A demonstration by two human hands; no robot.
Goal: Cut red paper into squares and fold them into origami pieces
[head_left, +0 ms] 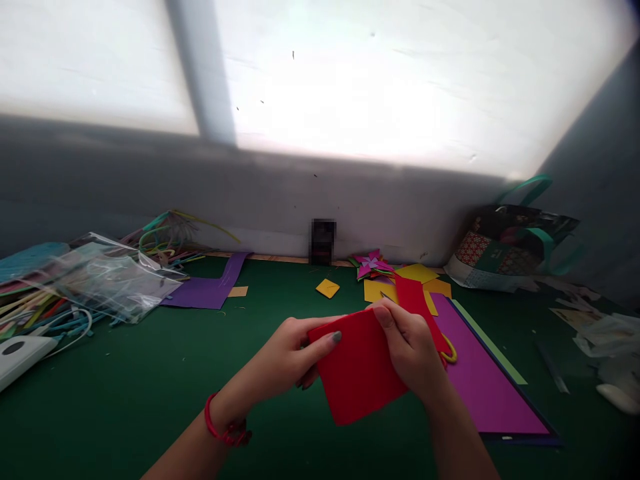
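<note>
A square of red paper (360, 373) is held up over the green table, tilted towards me. My left hand (305, 350) pinches its left upper edge, thumb on the front face and fingers behind. At the top right corner my right hand (410, 337) grips it, thumb pressed near the upper edge. Whether the paper is one layer or folded I cannot tell. Beyond my hands lies a small folded yellow paper square (328, 288). Another red paper strip (417, 300) lies behind my right hand, over yellow paper sheets (376, 291), with a yellow scissor handle (450, 349) showing beside it.
Purple sheets (480, 373) lie at the right and purple paper (200, 292) at the left. A pink paper star (373, 264) sits at the back. Paper strips and a clear plastic bag (125, 287) fill the left side. A patterned bag (510, 250) stands back right.
</note>
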